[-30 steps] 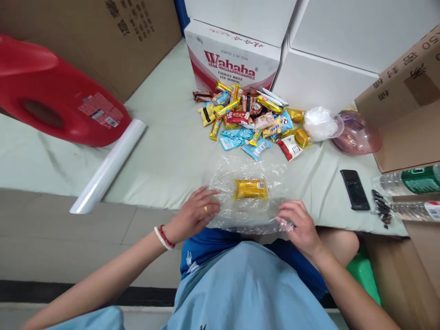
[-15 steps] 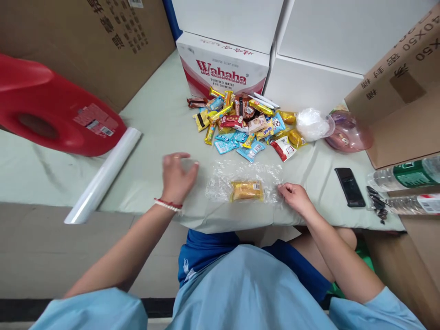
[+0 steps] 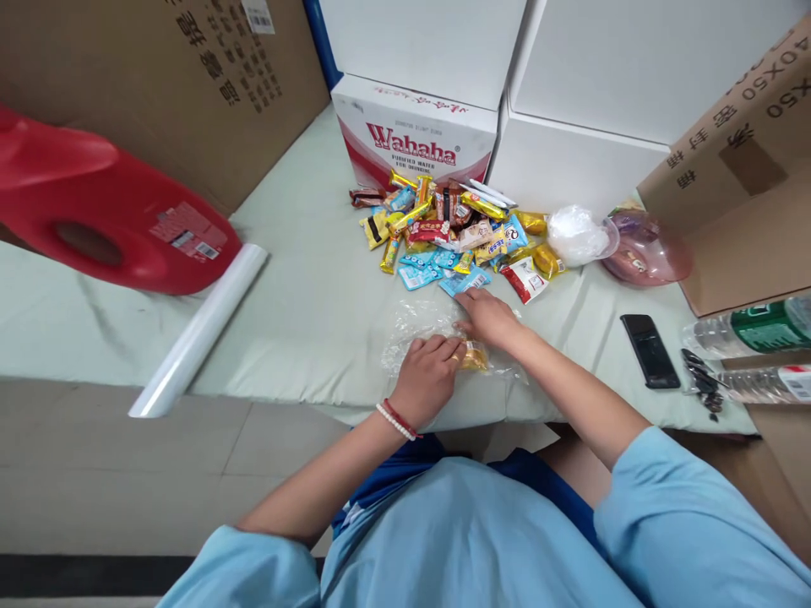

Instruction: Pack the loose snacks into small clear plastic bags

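Note:
A yellow-wrapped snack [image 3: 475,356] lies on a crumpled sheet of clear plastic film [image 3: 411,317] near the table's front edge. My left hand [image 3: 426,378] rests palm down over the snack's left part, fingers stretched across it and hiding much of the wrapper. Just beyond the snack is my right hand [image 3: 489,317], its thumb and fingers apart over the film. The right fingertips come close to a light-blue snack packet [image 3: 465,280]; whether they touch it I cannot tell.
Behind my hands is a heap of colourful wrapped snacks [image 3: 437,228], against a Wahaba-style white and red carton [image 3: 411,135]. A white roll [image 3: 199,329] and red jug [image 3: 120,219] lie left. To the right are a phone [image 3: 650,350], plastic bottles [image 3: 748,329] and a pinkish bowl [image 3: 646,257].
My left hand has moved right and come down onto the snack. My right hand has left the film's right edge and moved up and left, past the snack.

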`<state>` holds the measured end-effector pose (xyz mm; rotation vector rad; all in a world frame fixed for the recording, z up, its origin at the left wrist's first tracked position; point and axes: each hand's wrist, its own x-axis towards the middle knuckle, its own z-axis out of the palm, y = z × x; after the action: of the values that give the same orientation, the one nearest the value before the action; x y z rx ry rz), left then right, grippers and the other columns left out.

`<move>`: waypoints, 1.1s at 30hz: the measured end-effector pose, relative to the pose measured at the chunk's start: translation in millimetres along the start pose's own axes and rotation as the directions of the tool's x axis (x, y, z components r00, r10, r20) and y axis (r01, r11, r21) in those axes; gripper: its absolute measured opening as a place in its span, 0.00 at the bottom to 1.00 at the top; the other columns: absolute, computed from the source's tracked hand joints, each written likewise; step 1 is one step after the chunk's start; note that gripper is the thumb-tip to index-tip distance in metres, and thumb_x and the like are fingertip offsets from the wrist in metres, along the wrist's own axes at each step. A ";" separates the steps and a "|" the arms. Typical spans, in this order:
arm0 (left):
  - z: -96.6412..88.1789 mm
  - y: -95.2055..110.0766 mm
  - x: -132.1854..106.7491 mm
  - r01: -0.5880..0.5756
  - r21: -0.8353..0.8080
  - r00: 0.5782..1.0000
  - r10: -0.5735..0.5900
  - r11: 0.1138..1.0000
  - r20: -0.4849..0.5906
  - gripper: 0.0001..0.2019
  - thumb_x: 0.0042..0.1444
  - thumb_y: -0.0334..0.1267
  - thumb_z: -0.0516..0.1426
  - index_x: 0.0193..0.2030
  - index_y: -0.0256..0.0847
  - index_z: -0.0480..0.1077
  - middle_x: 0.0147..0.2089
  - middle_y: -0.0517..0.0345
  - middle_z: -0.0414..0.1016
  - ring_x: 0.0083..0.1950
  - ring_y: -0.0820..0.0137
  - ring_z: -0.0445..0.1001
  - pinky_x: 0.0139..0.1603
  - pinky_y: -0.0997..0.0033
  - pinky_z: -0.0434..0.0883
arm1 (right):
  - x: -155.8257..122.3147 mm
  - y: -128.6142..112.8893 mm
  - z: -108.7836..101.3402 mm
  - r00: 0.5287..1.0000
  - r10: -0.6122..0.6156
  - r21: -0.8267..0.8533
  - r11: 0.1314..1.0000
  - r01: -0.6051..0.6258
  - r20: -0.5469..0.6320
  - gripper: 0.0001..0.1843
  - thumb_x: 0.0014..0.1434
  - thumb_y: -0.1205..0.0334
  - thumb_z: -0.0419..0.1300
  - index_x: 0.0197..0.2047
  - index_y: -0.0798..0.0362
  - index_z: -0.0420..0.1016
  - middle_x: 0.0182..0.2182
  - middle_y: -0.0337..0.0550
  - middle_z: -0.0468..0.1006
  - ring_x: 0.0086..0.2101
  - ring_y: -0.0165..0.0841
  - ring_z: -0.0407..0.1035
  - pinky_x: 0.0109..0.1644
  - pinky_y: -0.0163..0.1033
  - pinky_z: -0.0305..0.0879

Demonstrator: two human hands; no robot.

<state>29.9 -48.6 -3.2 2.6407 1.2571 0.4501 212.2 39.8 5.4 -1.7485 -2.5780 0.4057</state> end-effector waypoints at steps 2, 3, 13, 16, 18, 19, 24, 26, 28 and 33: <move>3.9 -4.0 1.5 -0.001 0.013 1.000 0.001 1.000 0.017 0.17 0.69 0.31 0.50 0.58 0.43 0.75 0.58 0.49 0.79 0.55 0.58 0.72 0.47 0.53 0.64 | 11.3 -1.3 8.1 0.999 0.019 0.014 1.000 -0.020 0.042 0.23 0.62 0.58 0.65 0.60 0.53 0.74 0.54 0.55 0.76 0.53 0.47 0.68 0.52 0.44 0.64; 4.5 -5.4 0.6 -0.008 0.018 1.000 0.007 1.000 0.018 0.17 0.69 0.31 0.50 0.58 0.44 0.74 0.59 0.50 0.79 0.55 0.58 0.72 0.47 0.53 0.64 | 14.9 -0.1 10.5 0.997 0.016 0.045 0.999 -0.019 0.074 0.19 0.62 0.59 0.65 0.56 0.53 0.77 0.49 0.53 0.78 0.50 0.45 0.69 0.51 0.43 0.64; 9.9 1.1 -6.1 0.043 -0.015 0.996 -0.044 0.999 -0.078 0.16 0.68 0.32 0.52 0.56 0.45 0.77 0.65 0.46 0.73 0.66 0.55 0.67 0.58 0.51 0.66 | 12.6 24.2 -7.4 0.971 -0.222 0.488 0.859 0.152 0.089 0.11 0.61 0.58 0.59 0.42 0.55 0.76 0.37 0.42 0.78 0.39 0.34 0.70 0.46 0.36 0.64; 12.5 0.8 -6.1 -0.013 -0.047 0.998 0.010 0.999 -0.062 0.16 0.68 0.31 0.51 0.55 0.44 0.77 0.60 0.48 0.77 0.65 0.59 0.69 0.61 0.53 0.64 | 15.3 27.2 -7.9 0.976 -0.095 0.508 0.861 -0.018 0.195 0.20 0.57 0.48 0.65 0.46 0.55 0.76 0.31 0.38 0.76 0.32 0.32 0.67 0.38 0.34 0.61; 13.0 0.2 -6.3 -0.015 -0.058 0.999 0.013 0.998 -0.043 0.15 0.68 0.30 0.52 0.55 0.44 0.76 0.59 0.50 0.78 0.63 0.61 0.71 0.61 0.54 0.64 | 19.2 28.1 -7.0 0.957 -0.041 0.498 0.860 -0.112 0.286 0.20 0.53 0.48 0.68 0.42 0.55 0.78 0.29 0.36 0.75 0.30 0.31 0.65 0.34 0.34 0.59; 12.6 0.2 -6.6 -0.010 -0.062 0.999 0.007 0.998 -0.038 0.15 0.68 0.30 0.52 0.55 0.45 0.76 0.59 0.51 0.78 0.63 0.61 0.71 0.61 0.54 0.64 | 20.6 27.7 -6.7 0.949 -0.032 0.505 0.852 -0.138 0.313 0.18 0.53 0.50 0.68 0.39 0.55 0.78 0.27 0.36 0.74 0.29 0.31 0.65 0.34 0.34 0.59; 5.2 3.4 -6.5 0.129 -0.060 0.991 -0.131 0.990 -0.037 0.14 0.69 0.35 0.53 0.53 0.47 0.78 0.57 0.47 0.75 0.58 0.55 0.68 0.51 0.54 0.66 | 3.2 10.6 -8.9 0.994 -0.039 0.514 0.857 -0.020 0.104 0.10 0.59 0.58 0.62 0.36 0.55 0.81 0.27 0.37 0.74 0.30 0.31 0.65 0.36 0.34 0.59; 2.4 3.7 -5.4 0.200 -0.066 0.979 -0.202 0.978 -0.024 0.14 0.69 0.36 0.53 0.52 0.48 0.79 0.49 0.46 0.74 0.51 0.57 0.69 0.46 0.56 0.66 | -17.9 -2.0 -8.6 0.998 -0.063 0.428 0.901 0.069 -0.029 0.11 0.63 0.60 0.59 0.40 0.54 0.82 0.31 0.40 0.75 0.32 0.32 0.67 0.38 0.35 0.61; 1.7 2.3 -4.4 0.230 -0.090 0.973 -0.231 0.969 0.003 0.14 0.69 0.35 0.52 0.50 0.49 0.80 0.43 0.49 0.73 0.46 0.58 0.68 0.44 0.57 0.66 | -42.7 -14.3 -4.9 0.985 -0.106 0.314 0.938 0.145 -0.139 0.16 0.68 0.62 0.54 0.46 0.52 0.83 0.34 0.44 0.75 0.36 0.34 0.69 0.42 0.37 0.63; 10.7 -4.7 -6.1 0.305 -0.288 0.951 -0.306 0.908 0.040 0.12 0.67 0.32 0.53 0.46 0.46 0.79 0.39 0.52 0.74 0.45 0.61 0.72 0.46 0.59 0.68 | -89.2 -34.1 20.8 0.955 -0.125 0.136 0.977 0.166 -0.270 0.23 0.74 0.63 0.46 0.57 0.50 0.81 0.33 0.47 0.71 0.38 0.39 0.66 0.45 0.41 0.65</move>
<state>26.6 -50.8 -15.8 2.1541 1.4496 0.5437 212.0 -57.9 5.4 -1.4415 -2.3972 0.3404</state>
